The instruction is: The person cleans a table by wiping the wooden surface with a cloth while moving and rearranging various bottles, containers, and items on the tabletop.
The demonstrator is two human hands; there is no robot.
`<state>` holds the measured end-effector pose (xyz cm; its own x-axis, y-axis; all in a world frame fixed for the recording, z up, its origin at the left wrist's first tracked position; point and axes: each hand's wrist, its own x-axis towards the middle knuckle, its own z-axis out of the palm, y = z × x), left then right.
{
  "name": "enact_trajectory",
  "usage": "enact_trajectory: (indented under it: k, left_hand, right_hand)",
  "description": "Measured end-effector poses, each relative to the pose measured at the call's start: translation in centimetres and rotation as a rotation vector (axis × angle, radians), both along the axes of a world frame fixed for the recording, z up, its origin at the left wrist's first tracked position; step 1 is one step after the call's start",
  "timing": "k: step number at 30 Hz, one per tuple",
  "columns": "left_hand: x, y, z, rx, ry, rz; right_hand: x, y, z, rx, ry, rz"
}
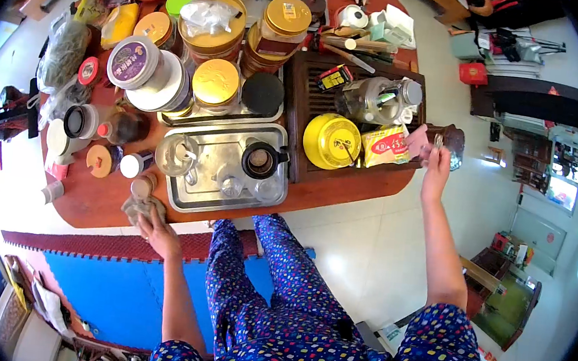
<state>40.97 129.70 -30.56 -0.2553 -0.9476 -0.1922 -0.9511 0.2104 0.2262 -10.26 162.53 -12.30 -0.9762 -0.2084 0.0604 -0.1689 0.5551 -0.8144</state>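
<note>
At the table's front left edge, my left hand (157, 235) is closed on a crumpled grey-brown cloth (143, 211). Just beyond the cloth lies a small jar (143, 186). My right hand (436, 168) is raised by the right end of the dark wooden tea tray (298, 133), fingers pinched together. Something small and shiny shows at its fingertips, too small to name. A pink packet (416, 141) is right beside those fingers; whether they touch it is unclear. Left of it are a yellow packet (386, 147) and a round yellow tin (332, 141).
A metal tray (225, 206) carries a glass pitcher (177, 154), a dark-rimmed cup (260, 160) and small glasses. Gold-lidded jars (216, 81), tubs and a bottle of dark liquid (127, 128) crowd the table's left and back. Blue floor mats (111, 295) lie below.
</note>
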Motion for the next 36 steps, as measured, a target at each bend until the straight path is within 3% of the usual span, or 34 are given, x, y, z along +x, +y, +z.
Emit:
enact_trajectory:
  k: [1, 2, 4, 5, 7, 12, 13, 14, 16, 19, 20, 22, 24, 26, 27, 28, 29, 31, 33, 36]
  left_hand:
    - [-0.2, 0.8, 0.1, 0.013, 0.026, -0.031]
    - [0.0, 1.5, 0.3, 0.023, 0.044, -0.047]
    - [0.3, 1.8, 0.7, 0.064, 0.038, -0.062]
    - [0.9, 1.2, 0.7, 0.071, 0.015, -0.084]
    - [2.1, -0.5, 1.5, 0.055, -0.004, -0.117]
    - [0.8, -2.8, 0.4, -0.052, -0.014, 0.116]
    - [0.1, -2.0, 0.4, -0.046, -0.017, 0.142]
    - [-0.6, -1.3, 0.6, -0.041, -0.020, 0.169]
    - [-1.3, 0.8, 1.1, -0.029, -0.015, 0.079]
    - [-1.1, 2.6, 2.6, 0.061, -0.031, -0.025]
    - [-0.9, 2.7, 2.8, 0.076, -0.016, -0.034]
    - [-0.3, 2.2, 3.1, 0.066, -0.019, -0.071]
    - [-0.1, 1.5, 3.1, 0.057, -0.018, -0.102]
    - [0.0, 0.4, 3.1, 0.035, -0.044, -0.099]
    - [0.1, -0.1, 2.8, 0.018, -0.026, -0.079]
    - [0.4, -0.7, 2.5, 0.023, -0.021, -0.063]
    - [0.5, -1.3, 2.4, 0.015, -0.023, -0.050]
    - [1.0, -2.8, 2.3, 0.007, -0.021, -0.044]
    - [1.4, -4.2, 2.0, 0.018, -0.011, -0.032]
    - [2.1, -6.1, 1.5, 0.009, 0.024, -0.046]
  right_hand:
    - [-2.8, 0.8, -2.1, -0.016, 0.026, -0.002]
    - [-5.5, 1.8, -4.7, 0.159, 0.241, 0.026]
    - [-9.2, 3.3, -8.1, -0.052, -0.021, 0.032]
    - [-13.5, 7.7, -12.9, -0.370, -0.315, 0.065]
    - [-11.4, 3.7, -9.6, -0.135, -0.370, -0.025]
    - [-14.9, 6.8, -15.7, 0.085, -0.169, 0.142]
    - [-14.5, 6.5, -14.6, 0.074, -0.388, 0.130]
    - [-13.9, 5.7, -14.1, 0.061, -0.414, 0.125]
    - [-12.8, 4.5, -13.0, 0.149, -0.336, 0.088]
    - [-11.2, 3.0, -11.6, -0.049, -0.302, 0.089]
    - [-10.7, 4.1, -10.5, 0.114, -0.220, 0.113]
    - [-8.0, 4.5, -7.4, 0.369, -0.008, 0.147]
    - [-5.3, 7.8, -6.8, 0.455, 0.189, 0.192]
    - [-0.5, 11.0, -6.1, 0.137, -0.187, 0.062]
    - [3.0, 12.5, -5.6, 0.253, -0.214, 0.044]
    - [5.8, 14.1, -5.1, 0.288, -0.333, 0.183]
    - [9.8, 14.5, -5.2, 0.169, -0.409, 0.192]
    - [19.8, 6.9, -1.2, 0.291, -0.565, 0.222]
    - [26.2, 1.3, 0.5, 0.347, -0.658, 0.482]
    - [32.4, -12.2, 1.5, 0.153, -0.349, 0.951]
